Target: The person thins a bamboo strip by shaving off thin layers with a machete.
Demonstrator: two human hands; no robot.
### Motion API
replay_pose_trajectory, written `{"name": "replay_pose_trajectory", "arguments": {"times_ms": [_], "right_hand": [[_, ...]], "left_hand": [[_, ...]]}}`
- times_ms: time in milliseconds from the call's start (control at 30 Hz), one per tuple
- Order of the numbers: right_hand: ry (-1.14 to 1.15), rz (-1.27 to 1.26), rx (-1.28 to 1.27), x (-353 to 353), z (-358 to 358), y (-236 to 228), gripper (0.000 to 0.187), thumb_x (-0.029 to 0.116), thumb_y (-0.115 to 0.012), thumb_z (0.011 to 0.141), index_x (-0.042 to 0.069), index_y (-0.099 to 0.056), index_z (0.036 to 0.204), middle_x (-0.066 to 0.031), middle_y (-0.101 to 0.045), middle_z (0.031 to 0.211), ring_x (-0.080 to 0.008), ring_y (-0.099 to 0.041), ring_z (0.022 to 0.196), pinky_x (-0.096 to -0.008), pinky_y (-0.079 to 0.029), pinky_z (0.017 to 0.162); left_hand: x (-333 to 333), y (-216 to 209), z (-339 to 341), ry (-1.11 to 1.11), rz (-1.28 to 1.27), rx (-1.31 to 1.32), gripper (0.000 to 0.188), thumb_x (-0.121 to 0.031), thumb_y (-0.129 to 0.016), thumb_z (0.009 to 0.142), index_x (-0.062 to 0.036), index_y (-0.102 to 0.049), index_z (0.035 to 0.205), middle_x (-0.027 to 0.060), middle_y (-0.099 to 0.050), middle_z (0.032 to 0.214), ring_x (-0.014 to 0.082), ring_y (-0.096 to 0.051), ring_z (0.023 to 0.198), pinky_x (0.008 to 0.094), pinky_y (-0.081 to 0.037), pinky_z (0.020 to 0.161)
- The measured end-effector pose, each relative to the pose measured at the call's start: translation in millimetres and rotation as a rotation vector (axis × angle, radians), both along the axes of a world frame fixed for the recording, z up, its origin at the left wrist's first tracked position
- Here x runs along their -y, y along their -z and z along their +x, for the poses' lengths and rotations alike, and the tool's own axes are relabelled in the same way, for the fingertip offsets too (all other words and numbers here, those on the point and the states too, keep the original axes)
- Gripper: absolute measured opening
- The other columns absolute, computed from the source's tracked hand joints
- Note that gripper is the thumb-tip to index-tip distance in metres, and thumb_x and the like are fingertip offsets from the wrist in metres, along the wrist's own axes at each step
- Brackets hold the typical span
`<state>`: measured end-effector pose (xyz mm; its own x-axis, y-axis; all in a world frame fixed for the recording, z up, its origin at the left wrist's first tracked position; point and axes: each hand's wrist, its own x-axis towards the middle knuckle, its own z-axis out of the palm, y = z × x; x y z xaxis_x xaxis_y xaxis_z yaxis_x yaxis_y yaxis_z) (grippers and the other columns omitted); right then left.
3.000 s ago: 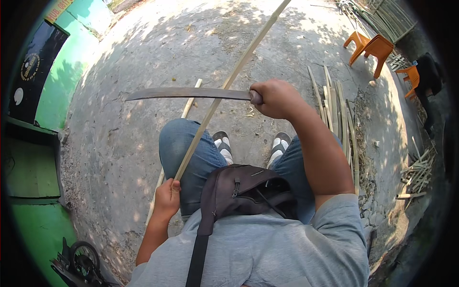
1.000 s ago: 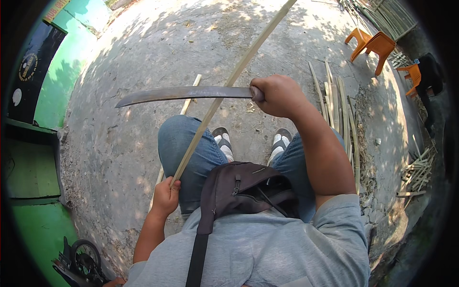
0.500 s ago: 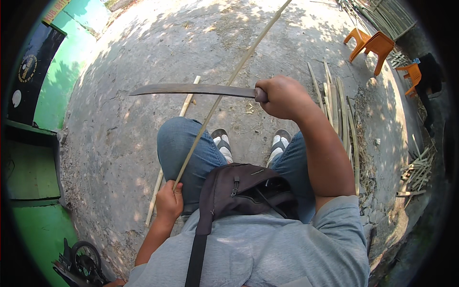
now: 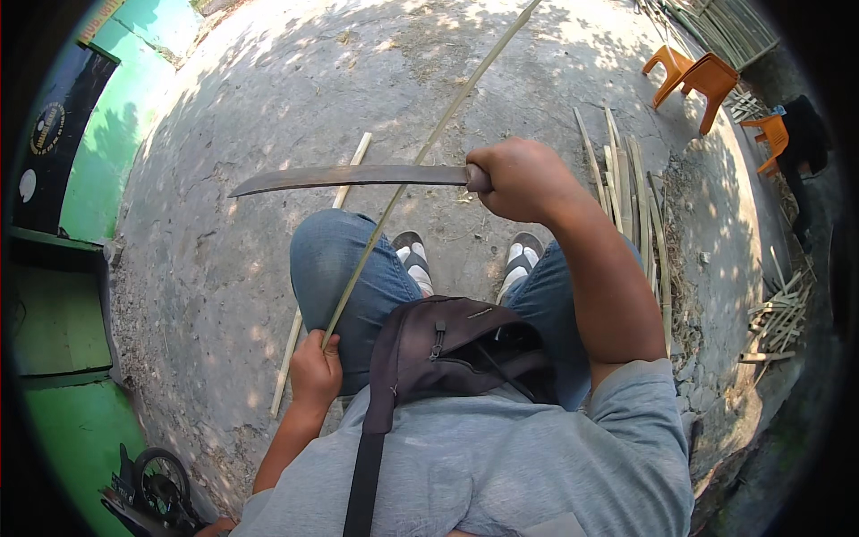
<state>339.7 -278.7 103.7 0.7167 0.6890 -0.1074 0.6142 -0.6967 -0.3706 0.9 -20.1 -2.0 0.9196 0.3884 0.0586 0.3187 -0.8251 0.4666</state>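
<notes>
- R hand [image 4: 519, 179] fisted on long curved dark steel blade [image 4: 349, 176]; tip swung from lower to 9 o'clock, level.
- L hand [image 4: 313, 371] clamps thin pale bamboo strip [image 4: 420, 152], slid lower; shaving stroke prob. resetting.

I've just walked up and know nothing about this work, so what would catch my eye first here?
First the long curved blade, held level across the middle by the right hand above the knees. Next the thin bamboo strip, gripped low by the left hand and slanting up to the top edge, crossing the blade. To the right, split bamboo slats lie on the ground, with orange plastic chairs beyond them.
</notes>
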Motion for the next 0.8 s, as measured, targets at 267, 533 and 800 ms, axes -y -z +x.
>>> {"name": "replay_pose_trajectory", "arguments": {"times_ms": [267,533,800], "right_hand": [[0.098,-0.049,-0.021,2.0,1.9,-10.8,0.019,0.012,-0.068,0.085,0.018,-0.078,0.100,-0.0087,-0.078,0.099,-0.0310,-0.074,0.100,-0.0442,-0.058,0.087],[0.106,-0.010,0.132,10.0,-4.3,-2.1,0.017,0.013,-0.070,0.084,0.018,-0.079,0.097,-0.0088,-0.078,0.096,-0.0322,-0.074,0.096,-0.0458,-0.059,0.084],[0.101,0.035,0.130,11.3,7.3,3.5,0.016,0.013,-0.070,0.083,0.017,-0.079,0.096,-0.0096,-0.077,0.094,-0.0328,-0.074,0.095,-0.0465,-0.058,0.083]], "left_hand": [[1.4,5.4,-1.7,-0.004,0.017,0.034,0.038,-0.036,-0.056,0.109,-0.0010,-0.062,0.093,0.0264,-0.062,0.077,0.0523,-0.061,0.074,0.0576,-0.045,0.063],[2.0,5.7,1.1,-0.006,0.054,0.025,0.037,-0.035,-0.058,0.108,-0.0015,-0.061,0.093,0.0258,-0.062,0.076,0.0517,-0.061,0.073,0.0575,-0.046,0.063],[0.6,7.8,1.0,-0.016,0.046,0.005,0.038,-0.037,-0.057,0.108,-0.0017,-0.061,0.094,0.0253,-0.062,0.077,0.0521,-0.061,0.074,0.0580,-0.046,0.063]]}}
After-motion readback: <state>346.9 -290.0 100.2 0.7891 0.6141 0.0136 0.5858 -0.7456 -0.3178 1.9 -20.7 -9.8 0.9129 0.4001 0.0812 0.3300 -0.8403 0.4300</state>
